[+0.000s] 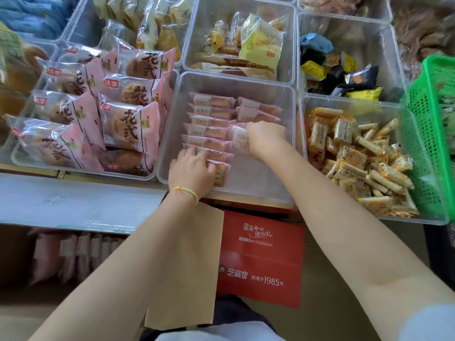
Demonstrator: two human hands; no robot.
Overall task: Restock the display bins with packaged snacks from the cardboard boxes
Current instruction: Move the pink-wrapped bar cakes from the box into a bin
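A clear plastic bin [246, 81] in the middle holds small pink snack packets [211, 112] stacked in two rows. My left hand [190, 168] lies on the near end of the left row, fingers curled over the nearest packets. My right hand [264, 139] grips a pink packet [240, 139] at the near end of the right row. An open cardboard box [73, 200] at lower left holds more pink packets [69, 254] standing on edge.
A bin of large pink bun packs [98, 114] stands left, a bin of orange wafer packets [357, 156] right, and a green basket [433, 134] at the far right. More bins line the back. A red carton [261, 257] sits below the shelf edge.
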